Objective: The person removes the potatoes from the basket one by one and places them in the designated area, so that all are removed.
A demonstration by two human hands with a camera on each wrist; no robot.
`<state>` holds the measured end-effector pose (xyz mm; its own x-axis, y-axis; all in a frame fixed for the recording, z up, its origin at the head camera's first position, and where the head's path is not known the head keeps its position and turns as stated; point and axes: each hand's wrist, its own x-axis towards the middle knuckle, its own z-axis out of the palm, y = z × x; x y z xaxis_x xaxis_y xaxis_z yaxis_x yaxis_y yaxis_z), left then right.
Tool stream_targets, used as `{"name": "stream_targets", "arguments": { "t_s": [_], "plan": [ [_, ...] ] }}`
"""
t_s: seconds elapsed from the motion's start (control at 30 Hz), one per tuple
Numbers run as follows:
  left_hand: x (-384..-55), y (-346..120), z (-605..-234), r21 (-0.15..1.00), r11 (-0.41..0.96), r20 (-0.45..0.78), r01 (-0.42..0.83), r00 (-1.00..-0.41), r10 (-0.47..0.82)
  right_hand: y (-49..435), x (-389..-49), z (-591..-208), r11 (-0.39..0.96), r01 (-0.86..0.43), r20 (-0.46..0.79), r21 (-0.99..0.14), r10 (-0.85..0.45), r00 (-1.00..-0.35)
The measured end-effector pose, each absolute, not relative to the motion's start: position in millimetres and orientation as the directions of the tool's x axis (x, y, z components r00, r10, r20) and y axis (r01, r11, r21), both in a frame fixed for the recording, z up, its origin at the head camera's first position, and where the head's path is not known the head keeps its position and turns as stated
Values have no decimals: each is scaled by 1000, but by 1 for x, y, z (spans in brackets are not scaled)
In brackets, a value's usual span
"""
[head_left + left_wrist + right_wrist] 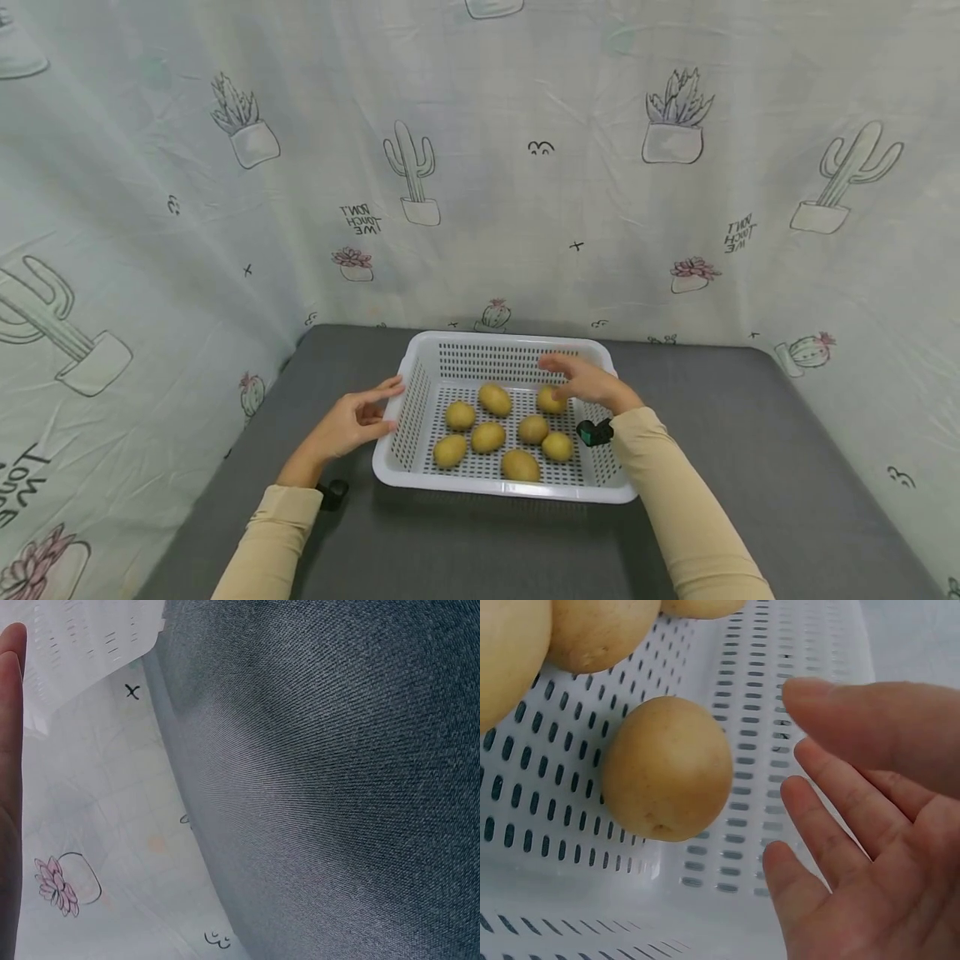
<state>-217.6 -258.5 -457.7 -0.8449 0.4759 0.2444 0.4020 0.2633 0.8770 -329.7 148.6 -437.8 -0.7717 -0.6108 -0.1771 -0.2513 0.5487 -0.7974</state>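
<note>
A white plastic basket [480, 482] with slotted walls stands on the grey table, several yellow-brown potatoes [488, 437] spread over its floor. At its left rim is my left hand [345, 429], fingertips and thumb right at the edge, fingers fairly straight. The left wrist view catches only one finger [10, 750] beside the slotted basket wall [97, 641]. Over the back right of the basket hovers my right hand [592, 385], its fingers spread and holding nothing. Just below it lies a potato [549, 402]. The right wrist view shows a gap between the fingertips and that potato [667, 769].
The grey tabletop [750, 467] extends around the basket on both sides and in front. Behind and beside it hangs a pale curtain [480, 208] printed with potted cacti. A small black wrist camera [333, 495] is strapped at the left sleeve, another [595, 432] at the right.
</note>
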Motion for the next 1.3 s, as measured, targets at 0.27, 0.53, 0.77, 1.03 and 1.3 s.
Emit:
{"name": "stream_targets", "arguments": {
  "t_s": [0.27, 0.53, 0.77, 1.03, 1.3],
  "plan": [
    [-218, -259, -459, 890, 250, 229, 380, -850, 474, 142, -329, -442, 673, -231, -264, -703, -548, -793],
    [-217, -258, -458, 896, 243, 224, 371, -852, 474, 139, -331, -444, 695, -232, -282, -681, -541, -792],
    [-217, -257, -456, 904, 244, 205, 351, -857, 473, 138, -334, -447, 719, -247, -302, -650, -542, -784],
    [-217, -256, -455, 915, 243, 179, 321, -866, 466, 139, -336, -447, 728, -285, -302, -624, -561, -771],
    [-215, -254, -455, 902, 289, 167, 319, -879, 448, 138, -333, -450, 746, -290, -318, -599, -554, -770]
  ]
}}
